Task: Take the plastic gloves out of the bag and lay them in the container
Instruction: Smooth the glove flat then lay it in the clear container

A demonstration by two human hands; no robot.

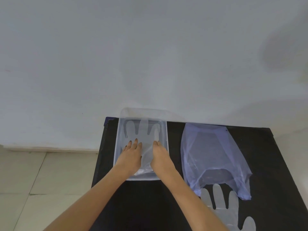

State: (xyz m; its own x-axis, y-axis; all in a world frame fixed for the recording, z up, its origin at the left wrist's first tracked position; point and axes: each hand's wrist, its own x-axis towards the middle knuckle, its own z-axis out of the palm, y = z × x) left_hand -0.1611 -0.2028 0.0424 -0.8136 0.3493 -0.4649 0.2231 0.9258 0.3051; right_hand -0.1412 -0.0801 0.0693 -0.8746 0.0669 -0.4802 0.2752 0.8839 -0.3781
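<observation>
On the black worktop (150, 205) a clear container (166, 139) holds one plastic glove (143, 132) lying flat, its fingers pointing to the far wall, and both hands reach inside it. The left hand (132, 155) presses flat on the glove with its grip spread apart, while the right hand (160, 155) has its grip pinched together on the glove's thumb side. Right of the container lies the bluish bag (213, 155), and a second glove (225, 209) rests just nearer than the bag.

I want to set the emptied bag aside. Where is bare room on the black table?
Bare black table lies near the person, between the container and the loose glove. The bag crowds the right; both hands fill the container.
</observation>
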